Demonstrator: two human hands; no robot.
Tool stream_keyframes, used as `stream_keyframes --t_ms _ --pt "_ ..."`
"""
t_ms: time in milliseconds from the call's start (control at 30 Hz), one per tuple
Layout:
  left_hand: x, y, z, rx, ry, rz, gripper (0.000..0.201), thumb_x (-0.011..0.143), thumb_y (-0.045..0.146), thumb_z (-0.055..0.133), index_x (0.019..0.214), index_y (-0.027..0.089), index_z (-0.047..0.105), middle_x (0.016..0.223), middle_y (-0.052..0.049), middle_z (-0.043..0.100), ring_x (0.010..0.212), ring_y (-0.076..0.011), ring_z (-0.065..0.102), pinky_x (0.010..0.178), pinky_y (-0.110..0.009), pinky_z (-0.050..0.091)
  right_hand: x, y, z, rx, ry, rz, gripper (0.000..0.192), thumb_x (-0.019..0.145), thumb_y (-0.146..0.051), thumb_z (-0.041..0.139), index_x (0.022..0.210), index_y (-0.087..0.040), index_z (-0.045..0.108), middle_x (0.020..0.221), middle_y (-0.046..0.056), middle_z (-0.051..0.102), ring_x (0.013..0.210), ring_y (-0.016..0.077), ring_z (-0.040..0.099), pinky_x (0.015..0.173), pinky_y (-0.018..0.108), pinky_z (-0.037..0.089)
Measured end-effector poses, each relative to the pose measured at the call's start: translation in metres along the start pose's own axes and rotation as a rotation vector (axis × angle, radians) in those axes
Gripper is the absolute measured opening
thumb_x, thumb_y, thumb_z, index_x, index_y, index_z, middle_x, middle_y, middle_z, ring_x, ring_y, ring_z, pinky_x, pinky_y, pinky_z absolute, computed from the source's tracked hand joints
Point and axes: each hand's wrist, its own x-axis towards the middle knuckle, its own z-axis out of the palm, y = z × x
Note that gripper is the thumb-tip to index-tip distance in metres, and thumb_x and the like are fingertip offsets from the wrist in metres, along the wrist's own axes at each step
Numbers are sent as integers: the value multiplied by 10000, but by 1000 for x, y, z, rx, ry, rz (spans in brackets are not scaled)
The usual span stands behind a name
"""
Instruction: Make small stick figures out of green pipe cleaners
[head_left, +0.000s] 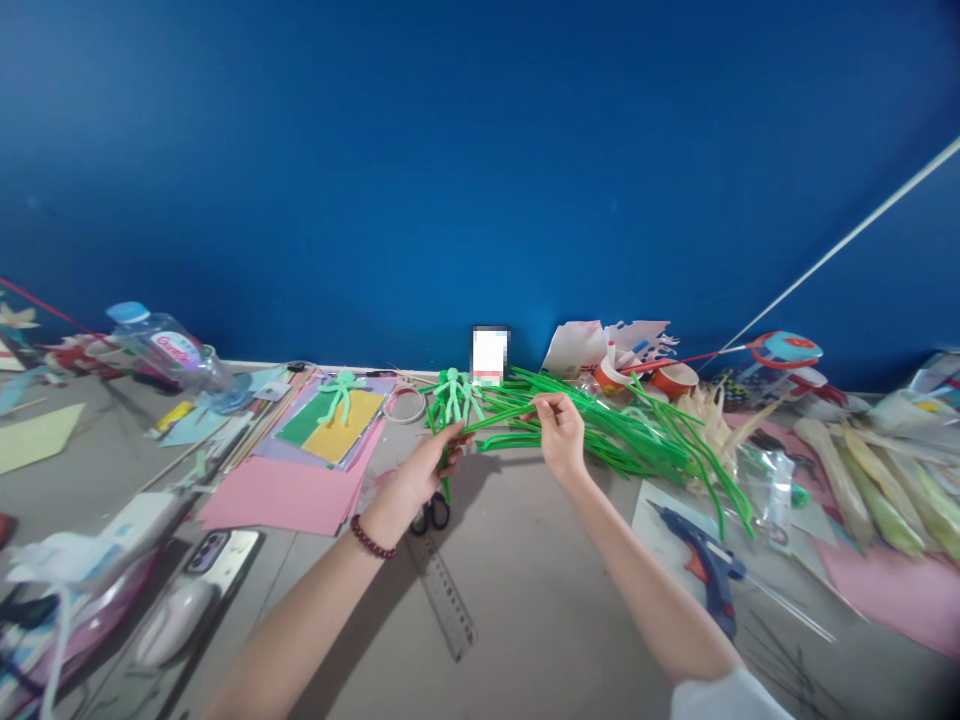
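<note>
The counter (517,620) carries one heap of green stems (600,430), one bottle (202,367) with lettering too blurred to read, and one glue gun (697,550). The left hand (441,450), partly covering one pair of scissors (430,515), and right hand (561,430) each pinch, grip closed, one green strip (501,418) between them.

Clear plastic bottle (196,352), blue-capped, left, near blue wall (480,180). Smartphone (234,552) beside white computer mouse (176,622). Pink paper (277,503) partly under yellow sheet (351,425). Corn husks (874,490) far right.
</note>
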Motion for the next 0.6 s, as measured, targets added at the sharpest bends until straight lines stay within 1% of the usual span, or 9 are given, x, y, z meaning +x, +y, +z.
stream_keyframes --t_ms 100,200,300,367,400,500,600 --pt "0 -3 -2 -100 -130 -149 356 661 486 672 746 151 587 670 -18 596 494 -68 469 408 -198 269 2 -4 -2 -11 14 -12 312 736 -526 606 713 -220 549 789 8 581 553 131 555 597 297 453" --pt "-1 -6 -3 -125 -137 -135 360 620 461 718 745 154 580 649 1 562 510 -68 466 428 -190 284 4 -6 -5 -21 39 -17 299 732 -513 613 708 -221 554 779 7 589 554 133 550 595 292 440" --pt "-1 -8 -3 -94 -137 -97 349 601 440 740 686 150 564 547 43 465 446 -51 381 411 -194 243 5 -5 -8 -39 47 -19 277 745 -491 608 716 -222 551 696 -6 591 542 137 545 580 284 424" --pt "0 -8 -2 -23 -119 -37 318 614 418 732 648 152 561 491 66 406 414 -46 320 409 -206 222 5 -3 -10 -64 53 -14 258 760 -472 600 717 -224 542 606 -20 580 534 144 545 568 280 413" --pt "1 -8 -2 27 -91 10 297 623 403 725 640 154 564 482 68 407 415 -49 321 420 -210 237 5 -2 -10 -76 58 -4 252 764 -463 600 714 -224 538 569 -25 576 529 146 545 562 278 408" --pt "3 -8 -2 222 40 163 225 650 355 703 667 159 594 548 41 522 498 -92 452 508 -225 348 6 3 -8 -54 75 61 260 746 -462 619 700 -220 535 522 -31 579 509 144 543 559 280 412" --pt "5 -10 -4 478 160 330 146 722 311 640 704 169 614 665 -6 617 629 -145 559 614 -255 424 7 11 -5 69 82 187 305 685 -491 666 677 -214 539 501 -38 571 488 137 538 569 290 440"
